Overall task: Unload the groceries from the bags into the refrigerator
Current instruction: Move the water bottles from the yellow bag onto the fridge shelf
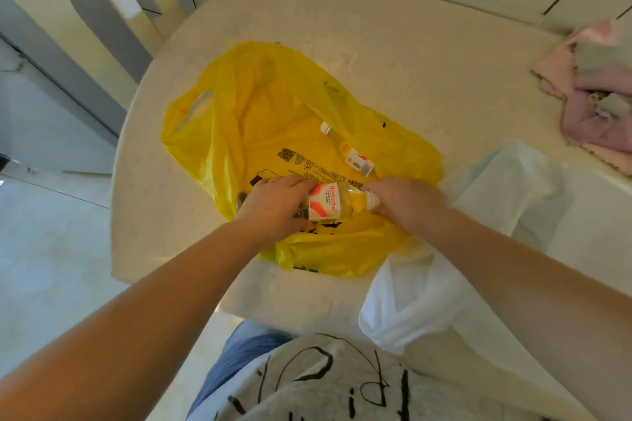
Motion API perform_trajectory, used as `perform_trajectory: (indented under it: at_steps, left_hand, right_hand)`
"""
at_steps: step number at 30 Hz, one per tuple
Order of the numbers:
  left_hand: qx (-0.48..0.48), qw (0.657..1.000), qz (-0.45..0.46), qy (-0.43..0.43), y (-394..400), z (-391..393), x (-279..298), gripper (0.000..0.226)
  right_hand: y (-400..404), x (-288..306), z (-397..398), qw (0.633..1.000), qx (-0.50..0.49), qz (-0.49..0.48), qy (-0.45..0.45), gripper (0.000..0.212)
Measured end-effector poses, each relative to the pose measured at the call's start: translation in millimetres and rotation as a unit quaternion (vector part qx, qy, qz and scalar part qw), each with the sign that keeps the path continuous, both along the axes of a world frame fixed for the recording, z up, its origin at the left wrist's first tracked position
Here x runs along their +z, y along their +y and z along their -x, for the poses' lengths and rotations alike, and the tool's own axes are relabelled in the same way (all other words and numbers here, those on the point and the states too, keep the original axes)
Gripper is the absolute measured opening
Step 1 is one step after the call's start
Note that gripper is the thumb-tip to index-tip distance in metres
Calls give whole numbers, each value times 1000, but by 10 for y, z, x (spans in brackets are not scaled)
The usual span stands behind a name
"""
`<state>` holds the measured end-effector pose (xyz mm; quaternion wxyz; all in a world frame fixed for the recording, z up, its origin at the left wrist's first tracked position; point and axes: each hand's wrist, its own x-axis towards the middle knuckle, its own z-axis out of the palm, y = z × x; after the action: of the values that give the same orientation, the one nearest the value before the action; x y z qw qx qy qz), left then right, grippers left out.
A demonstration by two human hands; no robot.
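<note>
One yellow bag [273, 120] is spread flat on the pale table [427, 55], its handle loops lying toward the table's left edge, where bare floor is seen beyond. Two bottles are counted on the bag. The near bottle [325, 203] (red and white label, lying on its side) is grasped at its base by the left hand [273, 205], fingers curled around it; its capped end is gripped by the right hand [407, 202]. The second bottle [349, 150] lies just behind, untouched. One white bag [478, 232] is draped over the table's near right edge. One pink cloth heap [595, 96] is seen far right, with bare tabletop between.
</note>
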<state>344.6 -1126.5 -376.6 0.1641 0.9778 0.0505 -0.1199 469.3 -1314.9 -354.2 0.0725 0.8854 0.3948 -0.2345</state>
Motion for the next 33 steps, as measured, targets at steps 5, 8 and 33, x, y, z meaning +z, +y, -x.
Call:
perform_trajectory:
  at_steps: [5,8,33]
  left_hand:
    - [27,996,77,-47,160,76,54,81]
    - [57,989,99,-90,317,97,160,83]
    - [204,880,385,-190,824,109,332,73]
  right_hand:
    - [-15,165,-39,993,-42,-105,46,41]
    - [122,465,-104,971,-57,-226,58,41]
    - [863,172,-109,991,-30,-128,31,55]
